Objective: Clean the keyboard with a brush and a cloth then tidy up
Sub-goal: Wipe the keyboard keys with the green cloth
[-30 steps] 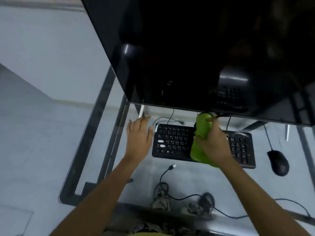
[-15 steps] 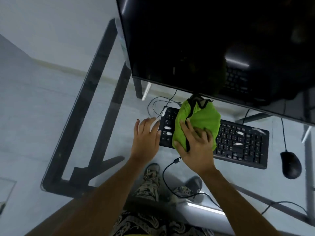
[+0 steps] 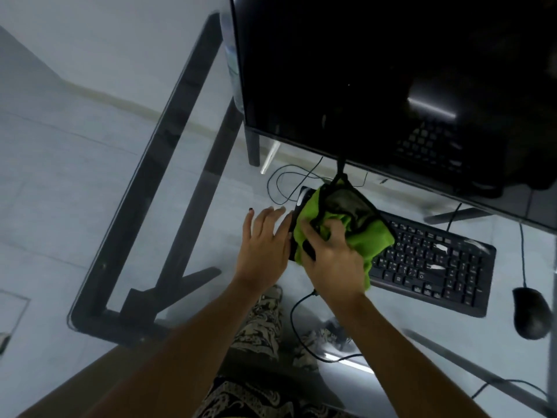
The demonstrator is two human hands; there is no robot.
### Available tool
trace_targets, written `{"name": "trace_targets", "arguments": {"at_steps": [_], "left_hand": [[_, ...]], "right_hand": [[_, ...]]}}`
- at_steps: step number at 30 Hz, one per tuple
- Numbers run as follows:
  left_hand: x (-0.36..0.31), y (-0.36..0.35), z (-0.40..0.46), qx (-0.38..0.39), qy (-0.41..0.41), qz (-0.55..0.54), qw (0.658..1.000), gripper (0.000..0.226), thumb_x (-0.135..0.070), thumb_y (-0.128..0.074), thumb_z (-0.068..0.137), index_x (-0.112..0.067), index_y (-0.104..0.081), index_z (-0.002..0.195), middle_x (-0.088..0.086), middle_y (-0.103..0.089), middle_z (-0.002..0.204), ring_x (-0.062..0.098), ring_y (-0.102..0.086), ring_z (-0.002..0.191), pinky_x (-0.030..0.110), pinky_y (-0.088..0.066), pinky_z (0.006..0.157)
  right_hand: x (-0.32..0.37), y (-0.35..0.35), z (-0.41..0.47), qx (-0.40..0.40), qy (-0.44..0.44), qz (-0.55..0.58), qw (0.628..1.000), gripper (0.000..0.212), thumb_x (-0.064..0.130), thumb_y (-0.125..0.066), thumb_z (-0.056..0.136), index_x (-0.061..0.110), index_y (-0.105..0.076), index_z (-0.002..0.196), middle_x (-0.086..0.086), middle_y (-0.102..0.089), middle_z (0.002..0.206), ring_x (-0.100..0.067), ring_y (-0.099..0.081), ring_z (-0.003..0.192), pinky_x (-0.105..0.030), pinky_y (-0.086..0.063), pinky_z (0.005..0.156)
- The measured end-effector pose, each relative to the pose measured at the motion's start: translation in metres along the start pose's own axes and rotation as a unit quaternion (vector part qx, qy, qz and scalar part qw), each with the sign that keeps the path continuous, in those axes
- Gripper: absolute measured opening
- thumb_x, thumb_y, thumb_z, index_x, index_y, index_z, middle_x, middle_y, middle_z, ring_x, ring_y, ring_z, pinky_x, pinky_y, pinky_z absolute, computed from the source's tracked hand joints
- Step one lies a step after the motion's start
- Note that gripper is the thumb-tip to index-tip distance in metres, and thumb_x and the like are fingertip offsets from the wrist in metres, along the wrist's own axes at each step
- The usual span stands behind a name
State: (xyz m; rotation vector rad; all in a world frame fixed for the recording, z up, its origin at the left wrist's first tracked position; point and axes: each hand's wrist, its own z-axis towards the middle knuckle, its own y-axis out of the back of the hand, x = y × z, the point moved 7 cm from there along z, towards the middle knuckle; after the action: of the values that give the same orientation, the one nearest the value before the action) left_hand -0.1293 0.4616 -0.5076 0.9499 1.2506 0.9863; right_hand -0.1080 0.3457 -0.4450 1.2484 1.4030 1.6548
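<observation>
Right hand (image 3: 331, 260) presses a bunched green cloth (image 3: 361, 233) onto the left end of the black keyboard (image 3: 437, 263), fingers closed into the fabric; left hand (image 3: 265, 242) lies flat, fingers spread, just beside that end. Keyboard rests on the glass desk (image 3: 150, 206).

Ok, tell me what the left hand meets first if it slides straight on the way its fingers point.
Probably the looped black cable on the glass desk, just beyond the left hand; depth is unclear.

glass desk (image 3: 168, 206) | on it: keyboard (image 3: 437, 263), mouse (image 3: 532, 313), monitor (image 3: 376, 70)
</observation>
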Motion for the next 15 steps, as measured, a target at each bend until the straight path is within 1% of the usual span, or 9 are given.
{"name": "trace_targets", "arguments": {"at_steps": [3,6,8,12,13,15], "left_hand": [[0.001,0.002,0.001,-0.004,0.008,-0.005,1.0,0.04,-0.027,-0.034,0.1,-0.011,-0.055,0.13,0.011,-0.054,0.132,0.03,-0.047,0.126,0.054,-0.03,0.111],[0.0,0.003,0.002,0.003,0.014,-0.013,1.0,0.041,-0.028,-0.031,0.101,-0.011,-0.055,0.129,0.01,-0.054,0.132,0.03,-0.047,0.127,0.053,-0.028,0.112],[0.001,0.002,0.002,0.004,0.015,-0.013,1.0,0.04,-0.027,-0.032,0.1,-0.012,-0.055,0.129,0.01,-0.054,0.132,0.029,-0.047,0.127,0.053,-0.028,0.113],[0.002,0.0,0.0,0.021,0.012,0.002,1.0,0.04,-0.027,-0.034,0.098,-0.014,-0.054,0.13,0.009,-0.052,0.134,0.029,-0.046,0.128,0.052,-0.026,0.114],[0.002,0.0,0.001,0.02,0.014,0.0,1.0,0.04,-0.027,-0.034,0.098,-0.014,-0.054,0.13,0.009,-0.052,0.134,0.028,-0.046,0.128,0.051,-0.025,0.114],[0.002,0.002,0.001,0.015,0.019,-0.013,1.0,0.04,-0.028,-0.031,0.1,-0.014,-0.055,0.129,0.009,-0.053,0.133,0.028,-0.045,0.128,0.05,-0.024,0.115]], "right_hand": [[-0.003,0.003,0.034,0.005,-0.007,-0.007,1.0,0.04,0.029,-0.075,0.077,0.02,-0.068,0.115,-0.02,-0.058,0.107,-0.026,-0.06,0.047,-0.031,-0.053,0.039],[-0.006,0.007,0.064,0.0,-0.054,0.0,0.999,0.04,0.026,-0.077,0.078,0.017,-0.067,0.115,-0.021,-0.058,0.112,-0.032,-0.064,0.053,-0.033,-0.053,0.043],[-0.003,0.005,0.056,-0.002,-0.064,0.018,0.998,0.039,0.028,-0.077,0.077,0.015,-0.066,0.112,-0.02,-0.06,0.113,-0.033,-0.065,0.054,-0.032,-0.052,0.042],[0.005,0.002,0.025,0.017,-0.022,0.008,1.0,0.036,0.028,-0.082,0.07,0.017,-0.07,0.103,-0.018,-0.062,0.108,-0.031,-0.063,0.048,-0.03,-0.05,0.039],[0.003,0.002,0.03,0.021,-0.024,0.007,0.999,0.035,0.028,-0.081,0.072,0.018,-0.07,0.103,-0.017,-0.062,0.109,-0.031,-0.063,0.048,-0.03,-0.05,0.04],[-0.002,0.005,0.054,0.021,-0.05,0.005,0.999,0.031,0.031,-0.074,0.08,0.021,-0.07,0.109,-0.016,-0.058,0.117,-0.032,-0.066,0.057,-0.033,-0.053,0.046]]}}
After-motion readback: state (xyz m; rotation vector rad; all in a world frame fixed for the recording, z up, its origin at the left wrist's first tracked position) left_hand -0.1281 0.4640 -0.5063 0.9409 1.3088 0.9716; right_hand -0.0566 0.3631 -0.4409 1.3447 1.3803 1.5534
